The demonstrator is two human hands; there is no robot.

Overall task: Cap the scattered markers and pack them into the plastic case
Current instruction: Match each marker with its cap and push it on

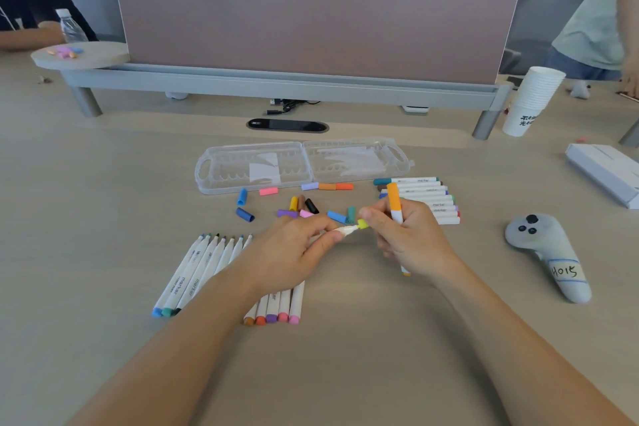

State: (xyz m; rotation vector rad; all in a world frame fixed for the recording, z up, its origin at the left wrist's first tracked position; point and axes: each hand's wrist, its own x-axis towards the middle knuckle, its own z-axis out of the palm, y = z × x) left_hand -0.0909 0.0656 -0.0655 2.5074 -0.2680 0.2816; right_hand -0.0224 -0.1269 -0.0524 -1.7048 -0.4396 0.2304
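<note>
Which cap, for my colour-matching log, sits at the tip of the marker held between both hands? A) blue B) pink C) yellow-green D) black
C: the right hand pinches a yellow-green cap at the tip of the marker that the left hand grips.

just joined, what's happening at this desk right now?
A person is capping markers. The left hand holds an uncapped white marker, and the right hand pinches a yellow-green cap at its tip, with an orange-capped marker tucked in the same hand. Loose caps lie on the table, uncapped markers under the left arm, and capped markers to the right. The clear case lies open with no markers in it.
</note>
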